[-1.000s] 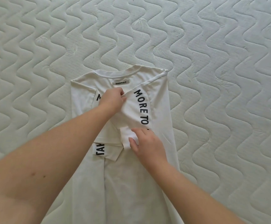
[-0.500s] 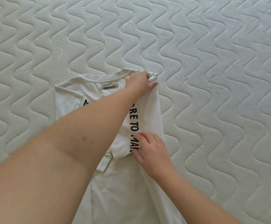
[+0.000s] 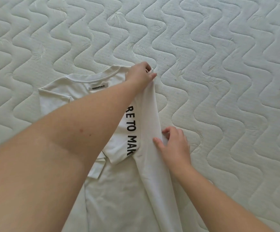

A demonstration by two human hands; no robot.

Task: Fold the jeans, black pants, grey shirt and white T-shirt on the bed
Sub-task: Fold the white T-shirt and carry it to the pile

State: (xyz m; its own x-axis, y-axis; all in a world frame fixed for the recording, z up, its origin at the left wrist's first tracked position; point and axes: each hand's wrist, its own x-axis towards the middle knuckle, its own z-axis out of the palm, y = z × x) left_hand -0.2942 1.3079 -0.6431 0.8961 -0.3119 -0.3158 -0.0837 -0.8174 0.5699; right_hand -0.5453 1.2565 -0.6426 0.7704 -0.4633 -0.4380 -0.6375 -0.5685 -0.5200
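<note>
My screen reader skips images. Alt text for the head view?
Two hands fold a white T-shirt on a quilted bed: the left hand pinches its top right corner, the right hand grips its right edge.

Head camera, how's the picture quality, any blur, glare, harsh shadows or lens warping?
Head view: soft, even light, no glare or hard shadows; the white T-shirt lacks contrast against the pale mattress; wide-angle bending looms the left forearm large; black lettering stays legible, the left hand and right hand look sharp.

A pale quilted mattress (image 3: pixel 219 81) with wavy stitching filled the whole view, spreading evenly lit on all sides.
</note>
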